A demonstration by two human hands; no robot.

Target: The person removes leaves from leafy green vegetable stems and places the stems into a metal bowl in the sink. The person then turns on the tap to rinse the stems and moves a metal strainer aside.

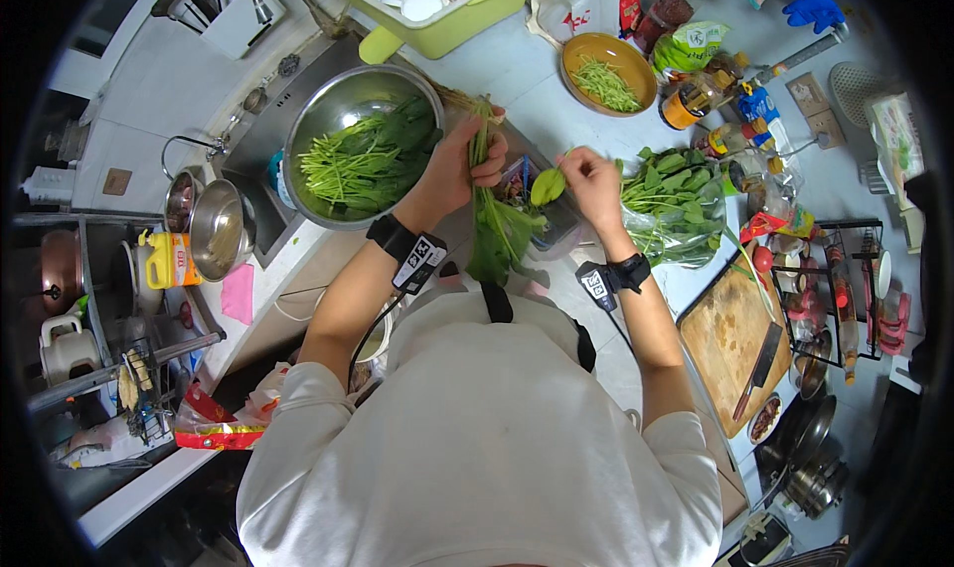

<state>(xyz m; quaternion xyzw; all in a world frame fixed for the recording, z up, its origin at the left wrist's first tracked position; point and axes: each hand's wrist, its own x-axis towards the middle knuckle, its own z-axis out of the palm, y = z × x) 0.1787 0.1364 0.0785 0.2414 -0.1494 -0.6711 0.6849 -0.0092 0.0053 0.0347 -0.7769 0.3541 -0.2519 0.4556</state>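
Observation:
My left hand [469,153] grips a bunch of spinach-like greens [496,231] by the stems, with the leaves hanging down toward me. Between the fingertips of my right hand [594,183] is a single yellowish-green leaf [548,187], apart from the bunch. Left of my left hand, a large stainless steel bowl [294,131] holds a heap of leafy greens [354,164], stems toward the left. A clear plastic bag [700,250] of other leafy greens [671,187] lies just right of my right hand. Below and between my hands is a bin-like container [555,231] with scraps, partly hidden.
A brown bowl [570,94] of shredded green vegetable stands at the back, near sauce bottles [689,101]. A cleaver [764,366] rests on a wooden cutting board [708,328] at right. The sink [257,157] and a smaller steel bowl [216,231] are at left. A green dish basin [455,30] stands behind.

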